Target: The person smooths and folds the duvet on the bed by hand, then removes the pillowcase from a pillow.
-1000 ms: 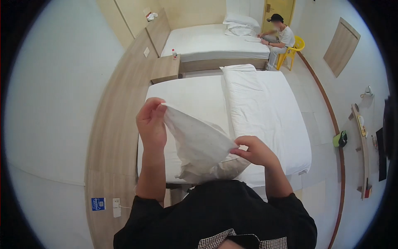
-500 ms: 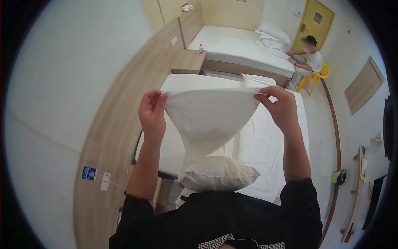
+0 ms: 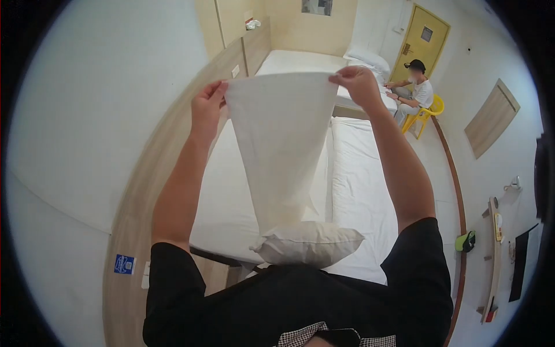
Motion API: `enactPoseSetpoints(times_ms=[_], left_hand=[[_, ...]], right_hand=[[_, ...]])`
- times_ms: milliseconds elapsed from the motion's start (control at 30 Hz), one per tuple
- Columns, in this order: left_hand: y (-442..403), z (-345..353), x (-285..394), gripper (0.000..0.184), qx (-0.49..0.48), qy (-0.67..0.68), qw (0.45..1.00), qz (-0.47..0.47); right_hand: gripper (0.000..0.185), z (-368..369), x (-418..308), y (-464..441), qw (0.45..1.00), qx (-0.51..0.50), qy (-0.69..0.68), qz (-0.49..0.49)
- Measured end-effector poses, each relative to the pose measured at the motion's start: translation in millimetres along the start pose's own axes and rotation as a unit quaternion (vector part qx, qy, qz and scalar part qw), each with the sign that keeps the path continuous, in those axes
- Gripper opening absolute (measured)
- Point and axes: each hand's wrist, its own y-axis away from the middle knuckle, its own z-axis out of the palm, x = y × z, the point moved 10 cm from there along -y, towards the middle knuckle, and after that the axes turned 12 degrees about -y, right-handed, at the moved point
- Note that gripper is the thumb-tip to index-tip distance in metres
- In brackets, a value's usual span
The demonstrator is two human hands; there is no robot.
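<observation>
A white pillowcase (image 3: pixel 280 133) stretches between my raised hands and narrows downward to a plump off-white pillow (image 3: pixel 309 246). Its upper left corner is pinched in my left hand (image 3: pixel 207 105), fingers closed on the cloth. My right hand (image 3: pixel 359 88) pinches the upper right corner the same way. The pillow rests close against my black shirt, over the near bed. Whether part of the pillow is inside the case is hard to tell.
Below my arms is a bed with a white sheet (image 3: pixel 225 191) and a folded white quilt (image 3: pixel 358 173). Beyond it stands a second bed (image 3: pixel 300 59), where a person (image 3: pixel 421 92) sits on a yellow chair (image 3: pixel 430 110). A wooden headboard (image 3: pixel 167 139) lines the left wall.
Both hands have risen and reached farther forward, pulling the pillowcase up into a taller, flatter sheet. The pillow stays near my chest. My view has tilted upward slightly.
</observation>
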Motion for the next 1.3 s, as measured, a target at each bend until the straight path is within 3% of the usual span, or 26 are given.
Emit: enactPoseSetpoints(times_ms=[100,167,233,300,467,600,667,733,800,867,1000,1033,1133,1200,1233,1267,1300], left_hand=[[-7.1,-24.3,29.3,0.024,0.009,0.051,0.996,0.068],[4.2,-52.5,21.8,0.023,0.045,-0.017,0.994,0.096],[25.2,-80.2,-0.4,0.022,0.055,-0.069,0.990,0.108],[56.3,-99.6,-42.8,0.022,0.036,-0.103,0.988,0.106],[128.1,-103.1,-156.1,0.019,-0.031,-0.074,0.996,-0.035],[166.7,-69.1,-235.1,0.018,-0.067,-0.038,0.987,-0.139],[192.6,-53.7,-272.5,0.019,-0.065,-0.056,0.974,-0.211],[210.2,-35.6,-266.4,0.018,-0.100,-0.125,0.966,-0.202],[221.1,-12.4,-252.1,0.017,-0.143,-0.112,0.970,-0.159],[226.6,-1.1,-235.7,0.016,-0.171,-0.142,0.967,-0.122],[223.2,6.8,-212.3,0.019,-0.201,-0.182,0.961,-0.059],[226.9,9.8,-216.6,0.021,-0.240,-0.198,0.945,-0.101],[231.2,8.3,-218.3,0.028,-0.193,-0.172,0.961,-0.100],[255.0,26.3,-237.1,0.036,-0.273,-0.211,0.931,-0.118],[266.6,36.6,-245.1,0.040,-0.312,-0.229,0.913,-0.128],[281.5,53.6,-240.4,0.047,-0.394,-0.256,0.880,-0.074],[298.8,68.6,-236.4,0.053,-0.471,-0.279,0.836,-0.020]], right_hand=[[0.030,9.9,-40.9,2.9,0.999,0.049,-0.018,-0.009],[0.030,24.2,-55.5,23.1,0.999,0.035,0.023,-0.015],[0.024,48.2,-69.0,53.9,0.998,0.014,0.041,-0.044],[0.019,74.6,-45.1,85.1,0.999,-0.015,-0.030,-0.022],[0.012,133.8,77.7,166.4,0.964,-0.026,-0.214,0.156],[0.009,171.3,153.3,215.9,0.949,0.029,-0.237,0.205],[0.016,194.0,173.1,246.2,0.957,0.005,-0.139,0.253],[0.032,230.0,144.1,264.1,0.956,-0.129,-0.054,0.259],[0.048,265.1,109.5,277.1,0.947,-0.249,0.018,0.203],[0.052,290.1,105.3,293.6,0.895,-0.368,0.119,0.223],[0.030,284.4,148.8,305.1,0.905,-0.324,0.102,0.255],[0.025,276.7,151.5,302.3,0.914,-0.301,0.089,0.258],[0.022,242.3,176.8,291.3,0.926,-0.222,0.067,0.298],[0.021,206.4,191.8,280.0,0.946,-0.149,0.024,0.287],[0.024,190.7,202.3,278.0,0.937,-0.096,-0.123,0.312],[0.024,179.6,181.3,267.3,0.909,-0.117,-0.204,0.344],[0.027,177.0,191.1,267.6,0.843,-0.146,-0.393,0.337]])
